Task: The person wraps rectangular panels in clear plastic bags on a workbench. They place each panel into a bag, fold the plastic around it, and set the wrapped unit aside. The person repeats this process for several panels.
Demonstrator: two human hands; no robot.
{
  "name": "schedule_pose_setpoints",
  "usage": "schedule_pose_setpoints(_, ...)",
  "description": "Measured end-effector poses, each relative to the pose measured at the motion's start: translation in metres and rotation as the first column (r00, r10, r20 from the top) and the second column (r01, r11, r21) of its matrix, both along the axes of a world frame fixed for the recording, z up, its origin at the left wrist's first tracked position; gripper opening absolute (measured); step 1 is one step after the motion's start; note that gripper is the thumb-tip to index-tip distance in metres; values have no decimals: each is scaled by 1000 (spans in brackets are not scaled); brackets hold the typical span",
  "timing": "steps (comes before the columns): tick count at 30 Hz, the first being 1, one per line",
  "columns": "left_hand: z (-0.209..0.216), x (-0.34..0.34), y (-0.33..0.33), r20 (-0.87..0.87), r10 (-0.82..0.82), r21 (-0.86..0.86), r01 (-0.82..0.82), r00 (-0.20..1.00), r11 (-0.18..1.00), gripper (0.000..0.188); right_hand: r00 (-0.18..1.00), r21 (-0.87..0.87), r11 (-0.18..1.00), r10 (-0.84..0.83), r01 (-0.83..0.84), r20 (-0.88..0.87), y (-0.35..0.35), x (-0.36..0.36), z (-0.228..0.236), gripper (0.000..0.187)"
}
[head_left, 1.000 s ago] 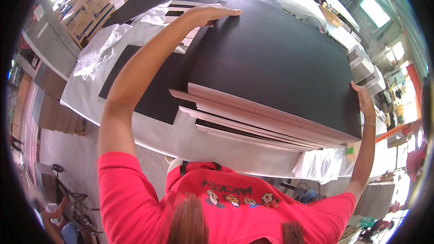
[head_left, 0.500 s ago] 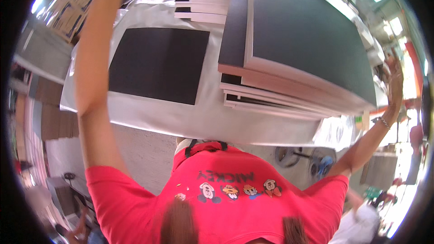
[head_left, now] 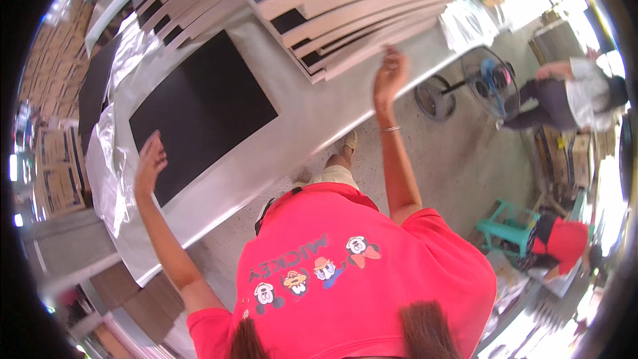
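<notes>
While one dark panel [head_left: 199,110] lies flat and alone on the grey table [head_left: 292,126], just beyond the left hand [head_left: 150,159], the rest of the work seems undone. That hand is held open above the panel's near edge, gripping nothing. The right hand [head_left: 391,74] is pressed, fingers spread, against the near corner of the stack of boards [head_left: 345,20], which is not clasped; many boards are left piled there.

Two hands [head_left: 150,159], one fan [head_left: 490,81]
</notes>
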State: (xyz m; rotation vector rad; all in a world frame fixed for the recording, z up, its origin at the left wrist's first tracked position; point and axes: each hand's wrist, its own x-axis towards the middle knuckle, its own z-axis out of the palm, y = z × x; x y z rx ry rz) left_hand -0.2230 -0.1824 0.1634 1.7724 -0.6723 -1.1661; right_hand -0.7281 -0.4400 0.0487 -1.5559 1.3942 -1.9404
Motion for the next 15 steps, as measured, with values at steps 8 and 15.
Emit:
schedule_pose_setpoints(8, -68, -11, 44, 71, 76, 14, -77, 995, 997, 53, 869, 338, 940, 140, 33, -475, 108, 85, -63, 74)
schedule_pose_setpoints(15, -59, -15, 40, 104, -16, -13, 17, 994, 1000, 54, 845, 392, 913, 121, 111, -521, 93, 99, -56, 85)
